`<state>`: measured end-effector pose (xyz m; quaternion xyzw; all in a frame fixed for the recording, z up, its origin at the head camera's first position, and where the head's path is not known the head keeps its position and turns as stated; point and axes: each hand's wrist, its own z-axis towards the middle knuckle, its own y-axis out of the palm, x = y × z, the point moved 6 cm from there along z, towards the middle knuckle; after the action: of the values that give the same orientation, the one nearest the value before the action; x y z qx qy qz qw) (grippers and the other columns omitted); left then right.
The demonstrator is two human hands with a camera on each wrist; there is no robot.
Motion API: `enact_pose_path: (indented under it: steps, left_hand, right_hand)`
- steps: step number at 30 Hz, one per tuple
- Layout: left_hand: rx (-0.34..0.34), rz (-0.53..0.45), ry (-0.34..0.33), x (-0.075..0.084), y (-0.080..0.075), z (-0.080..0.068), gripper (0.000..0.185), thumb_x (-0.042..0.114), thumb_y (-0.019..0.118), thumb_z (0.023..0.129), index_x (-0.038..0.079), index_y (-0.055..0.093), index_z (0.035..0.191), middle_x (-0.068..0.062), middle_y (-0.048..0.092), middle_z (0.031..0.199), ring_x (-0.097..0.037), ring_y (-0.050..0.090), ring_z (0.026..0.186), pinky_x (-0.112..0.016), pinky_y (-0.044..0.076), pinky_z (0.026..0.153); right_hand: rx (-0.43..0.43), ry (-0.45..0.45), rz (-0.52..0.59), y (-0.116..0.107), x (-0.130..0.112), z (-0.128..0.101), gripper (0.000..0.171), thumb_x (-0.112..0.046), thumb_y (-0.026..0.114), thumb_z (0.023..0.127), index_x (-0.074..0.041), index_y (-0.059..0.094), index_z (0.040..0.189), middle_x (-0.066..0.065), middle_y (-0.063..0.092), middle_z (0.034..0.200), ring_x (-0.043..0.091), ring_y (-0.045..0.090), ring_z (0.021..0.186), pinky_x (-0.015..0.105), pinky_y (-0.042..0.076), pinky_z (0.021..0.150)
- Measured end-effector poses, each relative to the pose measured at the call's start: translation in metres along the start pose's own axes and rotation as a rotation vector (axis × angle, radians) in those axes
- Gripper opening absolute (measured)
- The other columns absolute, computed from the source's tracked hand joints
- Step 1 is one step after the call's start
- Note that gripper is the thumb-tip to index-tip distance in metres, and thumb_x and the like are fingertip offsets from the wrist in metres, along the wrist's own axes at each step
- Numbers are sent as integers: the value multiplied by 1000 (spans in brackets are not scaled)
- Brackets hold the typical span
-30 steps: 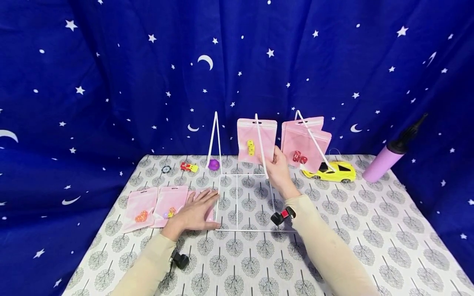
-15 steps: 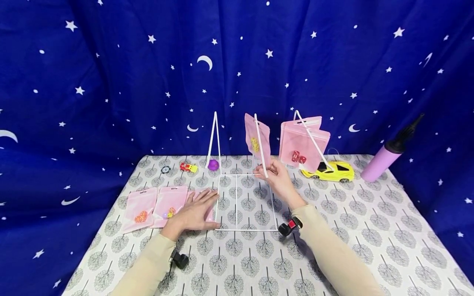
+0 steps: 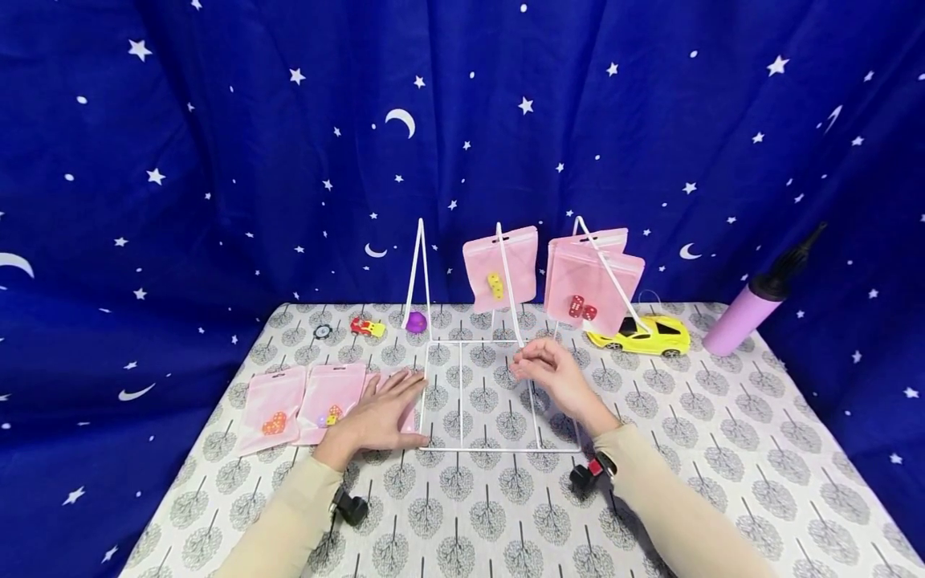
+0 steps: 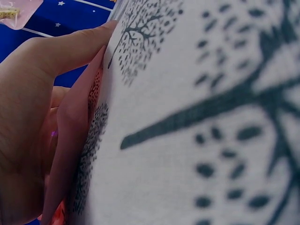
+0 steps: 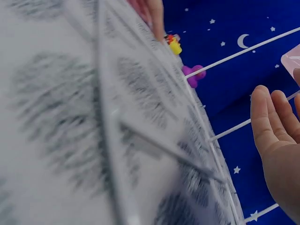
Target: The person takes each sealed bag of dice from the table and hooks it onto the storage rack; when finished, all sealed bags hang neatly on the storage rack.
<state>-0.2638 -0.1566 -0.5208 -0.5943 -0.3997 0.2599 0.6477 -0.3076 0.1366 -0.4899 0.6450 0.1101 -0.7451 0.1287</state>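
A white wire rack [image 3: 462, 393] stands mid-table with three upright prongs. A pink pouch with yellow dice [image 3: 500, 269] hangs on the middle prong, and pink pouches with red dice [image 3: 592, 281] hang on the right one. My right hand [image 3: 543, 367] hovers low in front of the middle prong, fingers loosely curled and empty; the right wrist view shows its fingers [image 5: 274, 136] beside the rack wire [image 5: 154, 140]. My left hand [image 3: 383, 411] lies flat on a pink pouch [image 4: 70, 154] at the rack's left edge. Two more pink pouches [image 3: 303, 401] with dice lie left of it.
A yellow toy car [image 3: 643, 335] and a purple pump [image 3: 751, 309] sit at the back right. A small red toy car [image 3: 368, 327], a purple ball [image 3: 416, 322] and a small dark ring [image 3: 323, 330] sit at the back left. Blue starry cloth hangs behind the table.
My right hand let go of the pouch with yellow dice, which swung and now hangs square on the middle prong. The hand drew back and down. My left hand stayed put.
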Motion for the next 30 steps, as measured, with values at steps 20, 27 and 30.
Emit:
enact_pose_path:
  steps: [20, 27, 30]
  left_hand:
    - [-17, 12, -9, 0, 1, 0, 102, 74, 57, 78, 18, 22, 156, -2, 18, 163, -30, 15, 150, -65, 8, 118]
    - [-9, 2, -9, 1, 0, 1, 102, 74, 58, 79, 18, 22, 156, -2, 18, 163, -30, 15, 150, -66, 8, 117]
    - [-13, 4, -10, 1, 0, 0, 102, 75, 56, 78, 19, 22, 156, -2, 17, 163, -30, 14, 150, -65, 8, 118]
  right_hand:
    - [-53, -189, -680, -33, -12, -71, 47, -17, 78, 82, -3, 57, 122, 16, 65, 118, 34, 64, 104, 52, 52, 94]
    - [-62, -154, -907, -43, -11, -80, 61, -33, 78, 81, -10, 54, 132, 21, 49, 143, 44, 48, 127, 70, 39, 100]
    - [-87, -153, -940, -45, -9, -82, 65, -35, 78, 81, -10, 52, 135, 23, 42, 147, 49, 45, 128, 75, 39, 95]
